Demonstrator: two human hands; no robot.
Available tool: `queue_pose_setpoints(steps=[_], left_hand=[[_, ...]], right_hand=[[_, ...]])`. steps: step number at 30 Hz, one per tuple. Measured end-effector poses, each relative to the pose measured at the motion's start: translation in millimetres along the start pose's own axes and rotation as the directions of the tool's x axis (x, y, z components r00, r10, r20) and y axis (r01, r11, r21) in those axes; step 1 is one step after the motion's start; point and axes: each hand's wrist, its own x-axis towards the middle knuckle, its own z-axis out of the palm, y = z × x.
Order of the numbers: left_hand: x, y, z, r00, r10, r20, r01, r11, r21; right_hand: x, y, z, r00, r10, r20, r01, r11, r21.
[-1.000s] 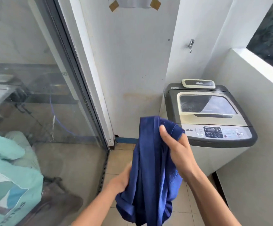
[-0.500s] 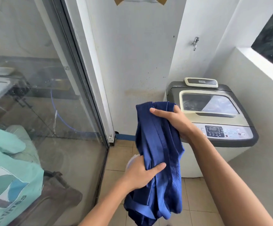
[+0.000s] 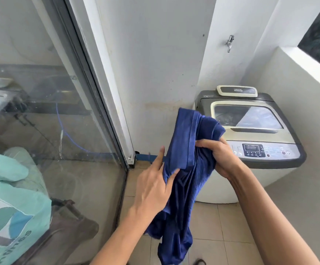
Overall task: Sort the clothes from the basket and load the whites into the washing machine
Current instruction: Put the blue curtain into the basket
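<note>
Since half a second earlier: right hand (image 3: 223,156) dropped from the top edge of the blue garment (image 3: 185,169) to bunch its middle folds; left hand (image 3: 153,185) shifted from a flat hold on the front to a pinch at the left edge, forefinger pointing up.

Right grip: curled tight round a wad of the cloth, thumb over the top. Left grip: thumb and fingers pinching a fold, forefinger straight and free.

Garment slung between both grips, long axis running near upright: a folded hem standing above the grips, the tail hanging below them toward the tiled floor (image 3: 222,226).

Washing machine (image 3: 250,131) beyond and to the right of the right grip, lid down, well apart from the cloth; nearer the right hand than the left. Judged a coloured piece, so bound for a set-aside pile and not the drum. Basket not in view.

Counted: one garment, one machine, two hands. Also a wall tap (image 3: 229,43) above the machine and a glass door (image 3: 50,111) left of the left grip.
</note>
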Motion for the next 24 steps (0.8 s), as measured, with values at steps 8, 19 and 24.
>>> queue_pose_setpoints(steps=[8, 19, 24], left_hand=[[50.0, -16.8, -69.8, 0.964, 0.247, 0.097, -0.265, 0.917, 0.298], [140.5, 70.3, -115.7, 1.000, -0.019, 0.017, 0.023, 0.965, -0.263], [175.7, 117.5, -104.3, 0.948, 0.280, -0.154, -0.283, 0.959, 0.001]], right_hand=[[13.9, -12.2, -10.6, 0.992, -0.070, -0.103, 0.065, 0.997, -0.052], [-9.8, 41.2, 4.4, 0.986, 0.011, 0.167, 0.018, 0.984, -0.175], [-45.0, 59.6, 48.7, 0.961, 0.075, 0.265, 0.052, 0.897, -0.439]])
